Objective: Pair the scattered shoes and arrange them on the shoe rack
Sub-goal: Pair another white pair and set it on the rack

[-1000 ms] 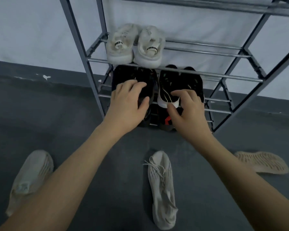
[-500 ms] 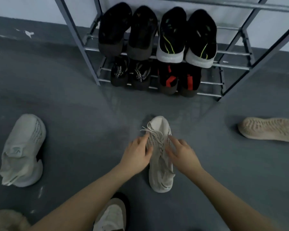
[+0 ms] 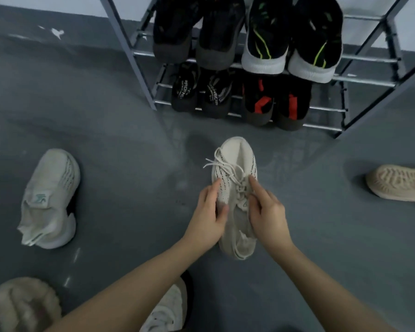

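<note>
While you crouch before the shoe rack (image 3: 139,68), your left hand (image 3: 207,218) and right hand (image 3: 268,215) grip the laced sneaker (image 3: 235,200) between them on the floor (image 3: 130,144), its toe toward the rack.

You are crouched in what looks like a plain room of a home, perhaps an entryway or storage corner, though nothing settles which. The landmark is the metal shoe rack (image 3: 139,75), a grey frame with thin rail shelves standing against a pale wall (image 3: 58,3) with a dark painted band along its foot. Four dark pairs sit on its two visible shelves. In front of the rack stretches a bare, blue-grey painted floor (image 3: 110,144), scuffed and faintly glossy, with loose pale sneakers scattered left, right and directly before it, and a fluffy slipper (image 3: 24,305) far to the lower left.
</note>
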Demonstrator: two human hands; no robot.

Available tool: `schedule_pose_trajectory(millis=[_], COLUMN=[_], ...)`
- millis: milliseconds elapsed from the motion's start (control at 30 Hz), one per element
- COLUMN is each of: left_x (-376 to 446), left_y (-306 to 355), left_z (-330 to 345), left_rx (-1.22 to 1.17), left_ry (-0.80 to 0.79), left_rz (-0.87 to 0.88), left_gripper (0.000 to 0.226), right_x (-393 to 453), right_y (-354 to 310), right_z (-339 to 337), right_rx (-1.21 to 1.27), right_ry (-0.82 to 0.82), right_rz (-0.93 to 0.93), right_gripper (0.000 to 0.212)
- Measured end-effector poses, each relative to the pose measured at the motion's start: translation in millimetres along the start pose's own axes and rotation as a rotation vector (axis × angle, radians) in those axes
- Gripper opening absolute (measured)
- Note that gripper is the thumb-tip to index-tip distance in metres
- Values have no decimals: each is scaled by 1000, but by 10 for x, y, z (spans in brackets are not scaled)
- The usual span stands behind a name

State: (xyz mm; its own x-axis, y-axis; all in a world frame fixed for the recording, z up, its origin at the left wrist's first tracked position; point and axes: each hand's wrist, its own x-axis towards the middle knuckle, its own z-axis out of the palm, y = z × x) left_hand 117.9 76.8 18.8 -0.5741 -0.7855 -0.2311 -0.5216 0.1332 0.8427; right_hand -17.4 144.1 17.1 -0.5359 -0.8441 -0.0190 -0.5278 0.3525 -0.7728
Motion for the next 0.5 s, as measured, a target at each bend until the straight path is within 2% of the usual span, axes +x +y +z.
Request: schedule_pose_trajectory(millis=[200,333,500], left_x=[-118,-219,-311], left_y=[194,107,-174], left_z=[-791,-1239,-1481], left_rx=[-53,-90,-182], left_ry=[298,401,501], left_rz=[24,16,-10], left_gripper=[58,53,50], right_x=[256,302,312], right_y=[-747,-1154,-1441], right_z=[195,411,761], right_rx=[127,157,117], right_ry=[-16,-71,-71], right_rz=[-121,-199,-238], right_gripper=[43,44,44])
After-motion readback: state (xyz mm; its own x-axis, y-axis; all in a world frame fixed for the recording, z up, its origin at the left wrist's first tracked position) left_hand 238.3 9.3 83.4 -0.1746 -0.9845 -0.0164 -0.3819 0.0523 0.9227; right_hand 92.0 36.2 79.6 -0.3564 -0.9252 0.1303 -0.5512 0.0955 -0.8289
